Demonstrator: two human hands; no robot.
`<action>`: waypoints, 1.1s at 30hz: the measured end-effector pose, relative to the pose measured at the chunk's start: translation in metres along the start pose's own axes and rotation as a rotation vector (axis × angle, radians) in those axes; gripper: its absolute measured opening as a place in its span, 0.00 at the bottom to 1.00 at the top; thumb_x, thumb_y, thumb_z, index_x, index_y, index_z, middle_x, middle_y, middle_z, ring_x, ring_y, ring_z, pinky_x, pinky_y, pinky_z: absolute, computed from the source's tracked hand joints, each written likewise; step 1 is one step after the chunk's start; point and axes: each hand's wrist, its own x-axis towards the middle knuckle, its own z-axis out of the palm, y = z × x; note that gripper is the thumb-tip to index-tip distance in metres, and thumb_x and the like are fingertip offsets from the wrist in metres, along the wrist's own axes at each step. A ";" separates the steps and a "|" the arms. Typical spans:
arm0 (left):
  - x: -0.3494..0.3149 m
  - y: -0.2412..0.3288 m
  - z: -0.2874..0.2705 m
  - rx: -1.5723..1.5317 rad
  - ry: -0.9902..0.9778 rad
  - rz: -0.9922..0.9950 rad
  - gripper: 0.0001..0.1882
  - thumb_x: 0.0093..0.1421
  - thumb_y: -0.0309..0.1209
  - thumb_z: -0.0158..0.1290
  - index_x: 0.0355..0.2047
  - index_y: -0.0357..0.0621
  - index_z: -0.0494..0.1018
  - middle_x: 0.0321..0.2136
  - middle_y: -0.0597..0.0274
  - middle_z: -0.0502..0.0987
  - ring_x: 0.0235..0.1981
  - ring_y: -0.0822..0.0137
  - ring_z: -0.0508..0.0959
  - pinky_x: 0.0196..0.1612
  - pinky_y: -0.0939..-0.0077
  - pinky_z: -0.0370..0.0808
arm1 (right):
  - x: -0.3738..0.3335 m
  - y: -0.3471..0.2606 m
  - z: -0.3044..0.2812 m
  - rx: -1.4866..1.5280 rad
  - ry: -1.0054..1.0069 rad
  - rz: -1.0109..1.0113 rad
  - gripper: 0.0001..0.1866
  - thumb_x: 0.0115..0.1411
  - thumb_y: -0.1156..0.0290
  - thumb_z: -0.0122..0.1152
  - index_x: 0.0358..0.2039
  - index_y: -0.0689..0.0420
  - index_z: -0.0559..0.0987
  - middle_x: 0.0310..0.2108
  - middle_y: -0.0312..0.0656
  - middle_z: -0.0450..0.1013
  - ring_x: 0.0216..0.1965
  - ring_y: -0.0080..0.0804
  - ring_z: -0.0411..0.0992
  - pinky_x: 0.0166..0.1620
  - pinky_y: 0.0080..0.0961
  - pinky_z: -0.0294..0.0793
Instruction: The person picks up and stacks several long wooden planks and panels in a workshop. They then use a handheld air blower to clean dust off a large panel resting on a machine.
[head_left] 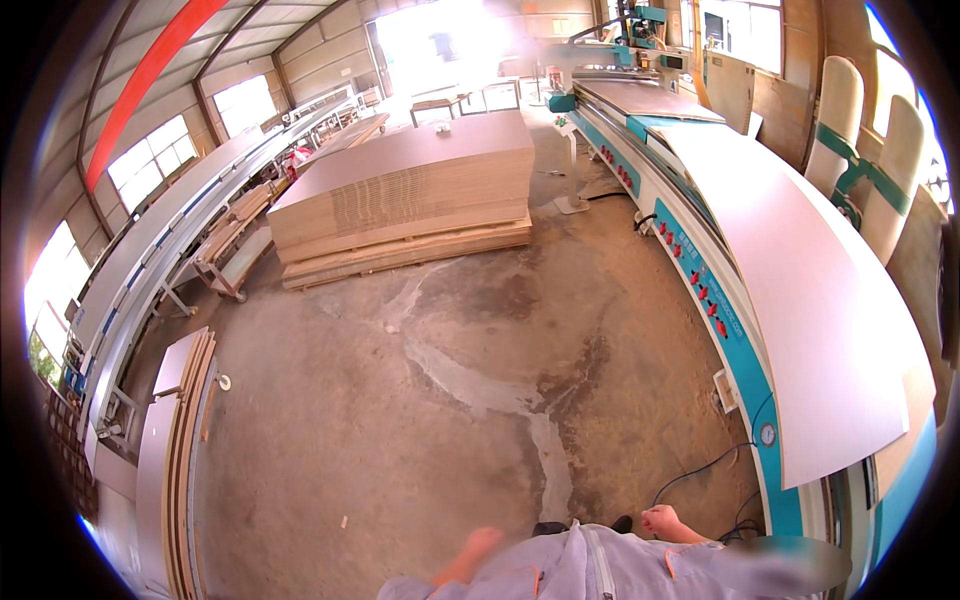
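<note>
My left hand (480, 545) hangs low in front of my body, smeared by motion, so its fingers cannot be made out. On the other side, my right hand (660, 521) is held near my waist with its fingers curled in, and nothing shows in it. The nearest thing to the right hand is a long teal and white machine table (735, 375) with red knobs along its side. A large pale board (800, 270) lies on that table, its near end overhanging the edge. Neither hand touches the board or the machine.
A tall stack of boards (400, 195) stands on pallets ahead. Further boards (165, 470) stand at the left, beside a long conveyor (140, 270). A dark cable (700, 468) runs from the machine to the concrete floor (400, 450). Dust-collector bags (838, 110) rise behind the machine.
</note>
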 end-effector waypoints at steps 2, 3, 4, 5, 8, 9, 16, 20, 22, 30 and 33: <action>0.002 -0.006 0.003 0.027 0.017 0.017 0.20 0.56 0.47 0.48 0.37 0.44 0.76 0.38 0.51 0.77 0.41 0.52 0.76 0.44 0.60 0.72 | 0.012 0.013 -0.001 0.019 -0.015 -0.001 0.11 0.55 0.67 0.58 0.25 0.64 0.78 0.21 0.41 0.73 0.20 0.27 0.72 0.23 0.23 0.72; 0.002 -0.009 0.003 0.039 0.028 0.022 0.20 0.56 0.47 0.48 0.37 0.45 0.77 0.37 0.52 0.77 0.41 0.52 0.76 0.44 0.60 0.72 | 0.012 0.013 0.000 0.019 -0.009 -0.001 0.11 0.55 0.68 0.58 0.25 0.63 0.78 0.20 0.40 0.73 0.19 0.27 0.71 0.23 0.23 0.72; 0.000 -0.010 0.003 0.026 0.020 -0.004 0.20 0.56 0.47 0.48 0.37 0.45 0.77 0.37 0.52 0.78 0.41 0.52 0.76 0.44 0.60 0.72 | 0.010 0.014 0.000 0.019 -0.002 -0.002 0.10 0.55 0.69 0.58 0.24 0.63 0.78 0.20 0.40 0.73 0.19 0.27 0.71 0.22 0.22 0.71; -0.003 -0.005 0.001 0.014 0.007 -0.027 0.20 0.56 0.47 0.48 0.37 0.45 0.77 0.37 0.53 0.78 0.41 0.53 0.76 0.44 0.60 0.72 | 0.006 0.012 -0.001 0.021 0.009 0.000 0.10 0.55 0.69 0.58 0.24 0.63 0.77 0.19 0.40 0.72 0.18 0.26 0.70 0.22 0.22 0.71; 0.000 -0.014 0.007 -0.001 0.011 -0.034 0.20 0.56 0.48 0.48 0.38 0.46 0.77 0.37 0.54 0.78 0.40 0.54 0.77 0.44 0.61 0.73 | 0.013 0.024 -0.002 -0.005 0.013 -0.001 0.09 0.55 0.70 0.58 0.23 0.63 0.78 0.18 0.39 0.72 0.17 0.25 0.69 0.20 0.21 0.69; 0.002 -0.019 0.009 -0.004 0.020 -0.028 0.21 0.56 0.48 0.48 0.38 0.47 0.77 0.37 0.54 0.78 0.40 0.54 0.77 0.44 0.61 0.73 | 0.012 0.024 -0.001 0.008 0.010 0.003 0.10 0.55 0.70 0.58 0.23 0.63 0.78 0.18 0.39 0.71 0.17 0.25 0.69 0.20 0.21 0.69; 0.005 -0.022 0.013 0.041 0.000 -0.001 0.19 0.56 0.47 0.48 0.38 0.47 0.77 0.37 0.55 0.78 0.40 0.55 0.77 0.44 0.61 0.73 | 0.007 0.025 0.001 0.016 0.024 0.000 0.10 0.55 0.69 0.59 0.22 0.62 0.78 0.17 0.38 0.71 0.16 0.24 0.68 0.19 0.22 0.68; -0.002 -0.013 0.012 0.046 -0.003 -0.010 0.18 0.56 0.45 0.49 0.38 0.45 0.77 0.37 0.54 0.78 0.40 0.55 0.77 0.44 0.61 0.72 | 0.017 0.035 0.002 0.029 0.019 0.033 0.11 0.50 0.66 0.60 0.19 0.61 0.78 0.17 0.38 0.73 0.18 0.25 0.72 0.25 0.23 0.72; -0.007 -0.004 0.010 0.026 -0.001 -0.003 0.18 0.56 0.44 0.50 0.37 0.44 0.77 0.36 0.53 0.78 0.39 0.55 0.77 0.43 0.61 0.73 | 0.013 0.035 0.001 0.056 0.030 0.039 0.11 0.51 0.66 0.60 0.20 0.61 0.78 0.17 0.38 0.74 0.19 0.25 0.72 0.25 0.23 0.72; -0.029 0.015 0.002 0.017 0.011 -0.015 0.17 0.55 0.42 0.50 0.37 0.43 0.77 0.36 0.52 0.78 0.39 0.55 0.77 0.43 0.62 0.73 | 0.002 0.028 0.002 0.067 0.010 0.003 0.09 0.55 0.69 0.58 0.24 0.63 0.77 0.18 0.40 0.71 0.17 0.26 0.69 0.20 0.22 0.67; -0.034 0.017 0.001 0.009 0.011 0.010 0.17 0.55 0.42 0.50 0.37 0.43 0.77 0.36 0.52 0.78 0.39 0.54 0.77 0.43 0.62 0.73 | 0.001 0.028 0.002 0.065 0.004 -0.005 0.09 0.55 0.69 0.58 0.24 0.63 0.77 0.19 0.40 0.72 0.17 0.26 0.69 0.20 0.22 0.68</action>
